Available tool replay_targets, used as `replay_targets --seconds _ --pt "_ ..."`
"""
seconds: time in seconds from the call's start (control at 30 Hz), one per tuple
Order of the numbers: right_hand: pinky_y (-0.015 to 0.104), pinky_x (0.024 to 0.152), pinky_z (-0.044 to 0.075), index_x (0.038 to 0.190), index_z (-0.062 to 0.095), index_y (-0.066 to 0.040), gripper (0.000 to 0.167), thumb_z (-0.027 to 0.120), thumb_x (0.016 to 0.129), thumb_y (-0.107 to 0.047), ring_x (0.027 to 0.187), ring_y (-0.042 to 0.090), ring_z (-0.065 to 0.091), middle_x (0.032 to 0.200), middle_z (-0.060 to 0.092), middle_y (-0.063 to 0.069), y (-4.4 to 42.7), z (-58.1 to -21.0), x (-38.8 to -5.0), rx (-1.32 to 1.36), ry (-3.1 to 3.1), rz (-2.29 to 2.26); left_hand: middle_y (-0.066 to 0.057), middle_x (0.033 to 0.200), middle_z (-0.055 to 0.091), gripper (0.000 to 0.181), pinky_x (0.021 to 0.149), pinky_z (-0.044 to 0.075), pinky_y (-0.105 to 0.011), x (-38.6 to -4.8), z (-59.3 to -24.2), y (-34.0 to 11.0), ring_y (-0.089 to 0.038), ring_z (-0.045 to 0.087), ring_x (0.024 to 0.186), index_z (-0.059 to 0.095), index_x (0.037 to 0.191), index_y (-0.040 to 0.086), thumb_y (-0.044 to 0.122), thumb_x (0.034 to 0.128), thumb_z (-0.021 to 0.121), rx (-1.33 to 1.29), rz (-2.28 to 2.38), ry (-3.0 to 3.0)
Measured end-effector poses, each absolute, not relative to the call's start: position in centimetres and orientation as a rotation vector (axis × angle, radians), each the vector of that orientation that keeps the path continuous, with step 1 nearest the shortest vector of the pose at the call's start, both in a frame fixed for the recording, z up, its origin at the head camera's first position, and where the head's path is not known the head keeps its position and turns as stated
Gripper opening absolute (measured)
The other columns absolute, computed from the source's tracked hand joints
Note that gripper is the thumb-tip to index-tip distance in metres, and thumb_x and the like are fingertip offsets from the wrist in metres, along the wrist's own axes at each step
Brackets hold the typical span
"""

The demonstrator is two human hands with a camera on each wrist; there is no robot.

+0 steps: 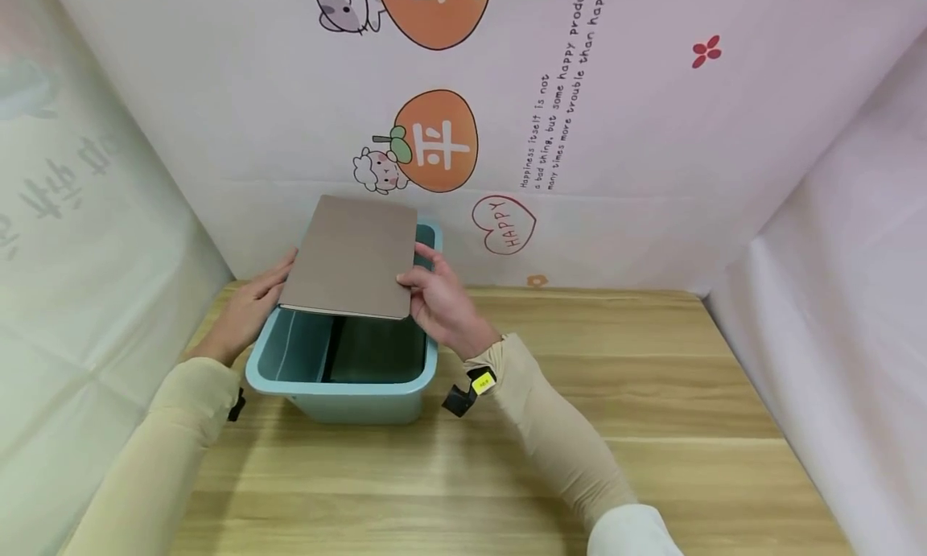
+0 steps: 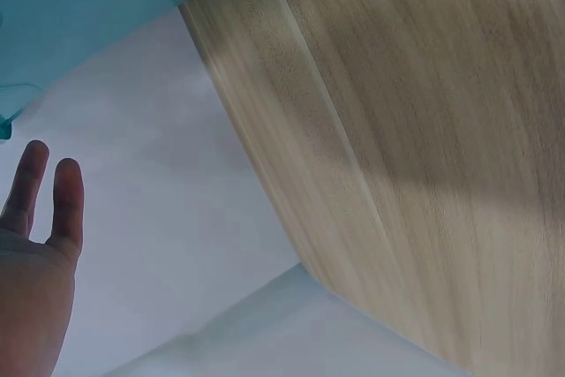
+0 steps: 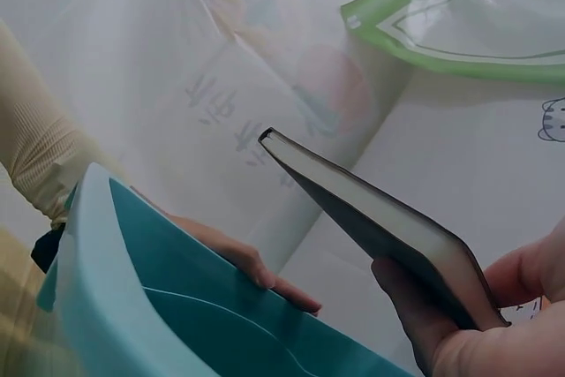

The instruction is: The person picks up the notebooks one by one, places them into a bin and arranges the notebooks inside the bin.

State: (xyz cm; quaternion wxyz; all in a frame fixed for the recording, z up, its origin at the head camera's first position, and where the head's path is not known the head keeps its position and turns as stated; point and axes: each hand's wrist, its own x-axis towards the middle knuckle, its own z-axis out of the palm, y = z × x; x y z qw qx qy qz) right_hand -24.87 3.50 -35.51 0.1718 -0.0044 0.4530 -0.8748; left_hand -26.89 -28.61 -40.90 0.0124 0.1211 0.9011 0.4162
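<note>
A grey-brown hardcover notebook [image 1: 351, 258] is held above a teal plastic bin [image 1: 355, 403], covering the far part of its opening. My right hand [image 1: 445, 302] grips the notebook's right edge, thumb on top and fingers beneath. In the right wrist view the notebook [image 3: 380, 227] is tilted and its pale page edges show. My left hand [image 1: 246, 310] lies along the bin's left rim with fingers extended; the right wrist view shows that left hand [image 3: 225, 245] at the far rim. Straight fingers of the left hand [image 2: 40, 280] appear in the left wrist view.
Inside the bin is a dark flat area [image 1: 380, 348], its kind unclear. The bin stands on a wood-grain table [image 1: 615, 379], near its back left corner. A white printed sheet [image 1: 615, 121] rises behind, and pale sheets hang on both sides.
</note>
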Motion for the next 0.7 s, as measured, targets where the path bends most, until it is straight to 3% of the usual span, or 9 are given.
replay_targets --seconds 0.33,0.6,0.7 --pt "0.049 0.119 0.041 0.152 0.027 -0.022 0.067 0.046 0.098 0.011 0.115 0.018 0.06 0.128 0.055 0.006 3.2 -35.8 -25.0 0.007 1.283 -2.512 0.018 0.169 0.018 0.053 0.126 0.018 -0.061 -27.0 -41.3 -28.6 -0.023 0.014 0.161 0.028 0.16 0.036 0.051 0.1094 0.035 0.376 1.298 2.813" --pt "0.05 0.119 0.041 0.154 0.024 -0.022 0.067 0.045 0.099 0.01 0.111 0.02 0.06 0.121 0.052 0.004 3.1 -36.0 -25.2 -0.004 1.315 -2.493 0.021 0.169 0.014 0.049 0.125 0.014 -0.067 -26.8 -40.8 -28.3 -0.022 0.009 0.161 0.031 0.156 0.049 0.055 0.1073 0.038 0.319 1.304 2.775" --pt "0.052 0.119 0.04 0.154 0.023 -0.022 0.066 0.045 0.099 0.009 0.109 0.021 0.061 0.121 0.051 0.005 3.1 -36.1 -25.2 -0.01 1.327 -2.486 0.017 0.17 0.014 0.05 0.125 0.012 -0.069 -26.2 -39.9 -27.7 -0.025 0.009 0.162 0.032 0.157 0.046 0.054 0.1077 0.039 0.303 1.323 2.754"
